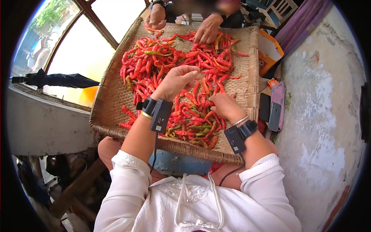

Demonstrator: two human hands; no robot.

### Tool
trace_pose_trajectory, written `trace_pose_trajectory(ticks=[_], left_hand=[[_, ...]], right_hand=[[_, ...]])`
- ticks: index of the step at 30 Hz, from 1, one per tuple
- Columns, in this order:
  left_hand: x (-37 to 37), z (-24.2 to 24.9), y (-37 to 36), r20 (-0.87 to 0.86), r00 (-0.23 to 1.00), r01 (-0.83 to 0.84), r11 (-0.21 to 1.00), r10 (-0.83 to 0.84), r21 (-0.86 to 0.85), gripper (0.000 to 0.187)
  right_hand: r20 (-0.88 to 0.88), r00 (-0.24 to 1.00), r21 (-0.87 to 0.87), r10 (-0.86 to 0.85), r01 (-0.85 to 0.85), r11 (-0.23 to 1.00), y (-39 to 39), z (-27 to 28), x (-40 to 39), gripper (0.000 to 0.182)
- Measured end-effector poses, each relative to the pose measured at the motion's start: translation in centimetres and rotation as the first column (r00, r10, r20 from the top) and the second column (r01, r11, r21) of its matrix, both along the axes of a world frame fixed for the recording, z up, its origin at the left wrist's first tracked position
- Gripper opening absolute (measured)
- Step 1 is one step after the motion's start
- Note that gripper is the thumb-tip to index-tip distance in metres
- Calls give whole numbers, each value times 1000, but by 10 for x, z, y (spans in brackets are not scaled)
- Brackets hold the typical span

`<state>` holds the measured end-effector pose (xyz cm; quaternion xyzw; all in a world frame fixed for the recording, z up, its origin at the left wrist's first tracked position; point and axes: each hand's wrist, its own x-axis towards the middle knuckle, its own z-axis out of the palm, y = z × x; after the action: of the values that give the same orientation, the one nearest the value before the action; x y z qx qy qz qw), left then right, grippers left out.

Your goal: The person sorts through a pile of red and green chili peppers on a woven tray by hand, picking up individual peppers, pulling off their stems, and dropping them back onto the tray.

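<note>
Plainly, the woven tray [116, 96] is the anchor here, and everything sorts itself around it. At its left-centre, the left hand [176, 81] hangs above the heap of red chillies [174, 65], its fingers [193, 71] pinched together, seemingly on a small stem or bit, though what exactly sits between them is too small to tell. Toward the tray's near right edge, the right hand [226, 106] rests down in the chillies, fingers curled into the pile; whether they are clamped on one pod I cannot tell. The pods look light, thin-skinned and a little limp, some wrinkled, so they should bend rather than snap; the stem end seems the surest place to pinch, since the glossy skin may slip. At the tray's far edge, another person's hands [206, 29] work the same heap. Just beyond the tray's right rim lie an orange packet [266, 62] and two phones [270, 112]; no writing on them is legible.
</note>
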<state>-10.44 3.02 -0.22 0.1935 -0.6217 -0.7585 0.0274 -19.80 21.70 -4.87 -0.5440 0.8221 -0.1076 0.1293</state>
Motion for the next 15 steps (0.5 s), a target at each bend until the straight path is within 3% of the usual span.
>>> trace_pose_trajectory(ticks=[3,5,13,15], left_hand=[[34,15,-9,22,1000,22,999,-21,-35,24],[55,19,-15,20,999,28,1000,-28,-6,22],[87,26,-51,-65,997,-17,938,43,347,19],[83,16,-61,-124,978,-83,855,169,511,19]], right_hand=[[6,1000,-3,-18,18,1000,0,-8,-2,19],[-6,1000,100,9,-9,995,2,-9,-6,19],[49,994,65,-94,91,994,2,-9,-3,18],[90,989,-2,-121,121,993,3,-12,-3,18]])
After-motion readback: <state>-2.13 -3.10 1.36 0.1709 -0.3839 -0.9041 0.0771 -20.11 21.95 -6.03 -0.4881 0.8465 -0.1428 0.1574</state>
